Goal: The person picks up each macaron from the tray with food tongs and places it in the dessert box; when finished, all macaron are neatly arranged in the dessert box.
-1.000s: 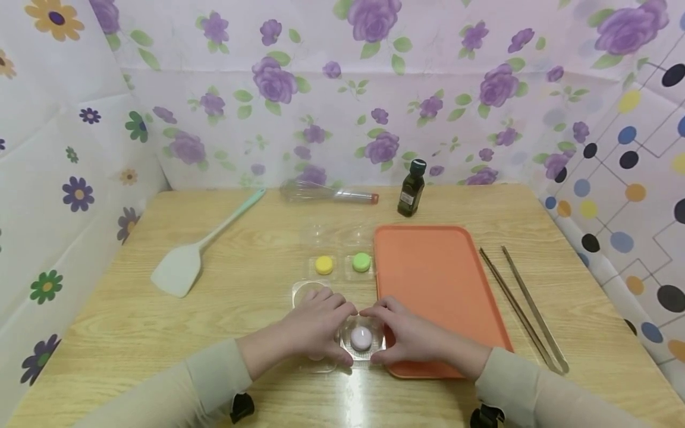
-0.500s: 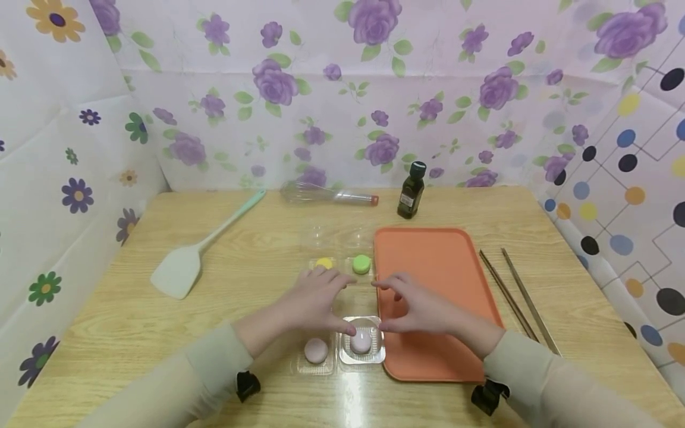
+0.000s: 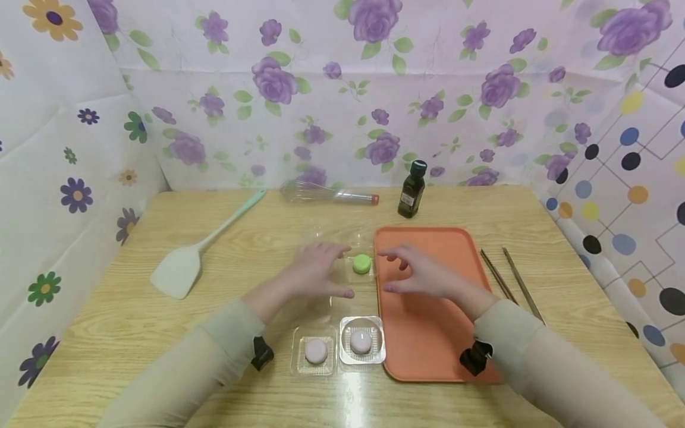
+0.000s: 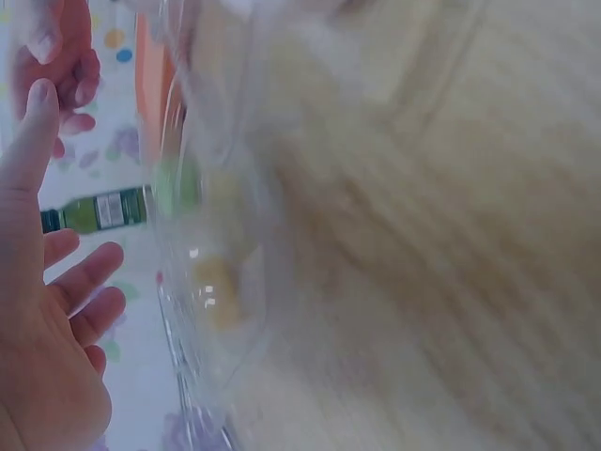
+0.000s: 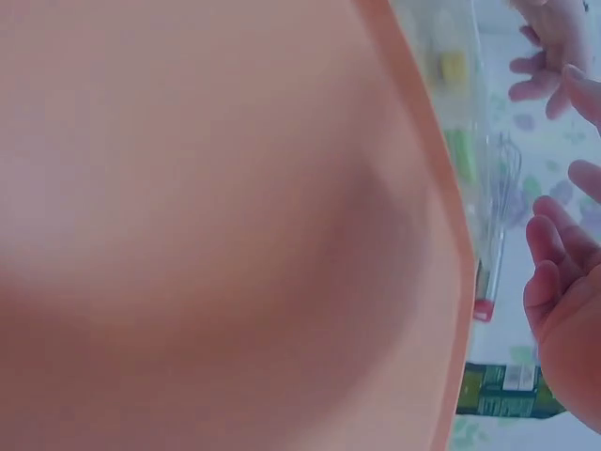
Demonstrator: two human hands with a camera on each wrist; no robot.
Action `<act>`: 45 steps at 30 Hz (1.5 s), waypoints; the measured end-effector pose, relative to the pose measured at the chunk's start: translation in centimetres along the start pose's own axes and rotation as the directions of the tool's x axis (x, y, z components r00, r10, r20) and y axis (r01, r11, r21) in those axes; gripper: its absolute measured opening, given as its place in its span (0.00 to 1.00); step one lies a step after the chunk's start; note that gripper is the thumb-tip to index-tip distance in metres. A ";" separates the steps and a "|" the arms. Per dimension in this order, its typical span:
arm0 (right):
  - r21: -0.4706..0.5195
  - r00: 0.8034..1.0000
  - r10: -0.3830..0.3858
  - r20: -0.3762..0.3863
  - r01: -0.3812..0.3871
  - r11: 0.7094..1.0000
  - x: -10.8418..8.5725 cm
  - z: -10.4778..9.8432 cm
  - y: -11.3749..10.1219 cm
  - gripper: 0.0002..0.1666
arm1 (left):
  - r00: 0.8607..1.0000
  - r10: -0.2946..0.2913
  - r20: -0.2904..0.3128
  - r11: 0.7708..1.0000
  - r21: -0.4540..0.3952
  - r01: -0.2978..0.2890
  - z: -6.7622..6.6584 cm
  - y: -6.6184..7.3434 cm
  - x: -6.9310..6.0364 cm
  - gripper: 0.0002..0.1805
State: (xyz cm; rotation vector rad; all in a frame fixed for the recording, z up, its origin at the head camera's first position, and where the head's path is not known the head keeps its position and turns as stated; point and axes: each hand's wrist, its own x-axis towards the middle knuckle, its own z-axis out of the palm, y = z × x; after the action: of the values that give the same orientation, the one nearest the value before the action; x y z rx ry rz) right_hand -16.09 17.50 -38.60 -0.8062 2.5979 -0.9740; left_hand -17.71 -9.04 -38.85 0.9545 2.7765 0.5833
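My left hand (image 3: 316, 270) hovers with fingers spread just left of a green macaron (image 3: 361, 264) in a clear plastic clamshell box. Opposite it, on the right, my right hand (image 3: 417, 273) hangs over the orange tray (image 3: 428, 241), fingers loosely bent and holding nothing. A yellow macaron (image 4: 216, 293) shows in the left wrist view; my left hand hides it from the head view. At the front, a pale purple macaron (image 3: 361, 341) sits in a clear box whose lid appears folded over it. Left of that, another pale purple macaron (image 3: 316, 351) lies in a clear box base.
A white spatula (image 3: 179, 270) with a green handle lies at the left. At the back are a whisk (image 3: 326, 194) and an upright dark green bottle (image 3: 411, 190). Metal tongs (image 3: 521, 285) lie right of the tray. Patterned cloth walls surround the table.
Both hands have left the front right purple macaron's box and moved away from me, to either side of the green macaron. The left hand now covers the yellow macaron and uncovers the front left box.
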 end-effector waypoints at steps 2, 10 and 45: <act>-0.006 1.000 0.022 0.003 -0.022 1.000 0.5 -0.4 0.2 0.41 | 1.000 -0.007 -0.016 1.000 -0.012 0.007 -0.2 -0.3 0.5 0.53; 0.009 0.997 0.078 -0.004 -0.078 0.997 2.5 -1.6 0.9 0.41 | 0.998 -0.033 -0.061 0.999 -0.002 0.033 -0.6 -1.7 2.7 0.52; 0.013 0.981 0.195 -0.006 -0.194 0.981 8.6 -1.3 3.0 0.40 | 0.981 -0.187 0.057 0.982 0.049 0.184 -1.1 -3.6 7.6 0.45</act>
State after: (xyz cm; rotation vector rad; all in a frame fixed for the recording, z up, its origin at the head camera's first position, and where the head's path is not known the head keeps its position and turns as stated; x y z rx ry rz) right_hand -24.92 15.07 -39.99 -0.5335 2.6144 -0.9359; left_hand -25.99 -7.29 -39.39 0.6972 2.7929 0.4596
